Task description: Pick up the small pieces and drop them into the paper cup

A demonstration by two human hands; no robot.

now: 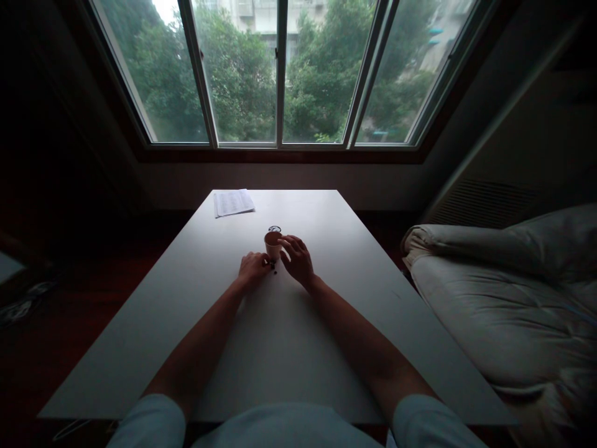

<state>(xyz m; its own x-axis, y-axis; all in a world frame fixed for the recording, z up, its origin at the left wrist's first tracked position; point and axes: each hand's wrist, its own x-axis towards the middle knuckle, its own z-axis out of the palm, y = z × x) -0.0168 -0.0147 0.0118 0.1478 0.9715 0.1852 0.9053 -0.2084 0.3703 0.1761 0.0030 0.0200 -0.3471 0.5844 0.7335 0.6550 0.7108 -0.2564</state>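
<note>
A small cup (272,247) with a pale outside and brownish inside stands upright near the middle of the white table (280,348). My right hand (298,258) is at its right side, fingertips over the rim and thumb close to the wall. Left of the cup's base, my left hand (254,267) rests low with its fingers drawn together by some small dark pieces (274,268). Whether a piece is between those fingers is too small to make out. Just behind the cup lies a thin dark ring-shaped object (275,229).
Printed sheets of paper (234,203) lie at the table's far left corner. A padded, light-coloured couch (485,298) stands along the right side. Beyond the table's far edge is a wide window (280,81), and cables (28,305) lie on the dark floor at left.
</note>
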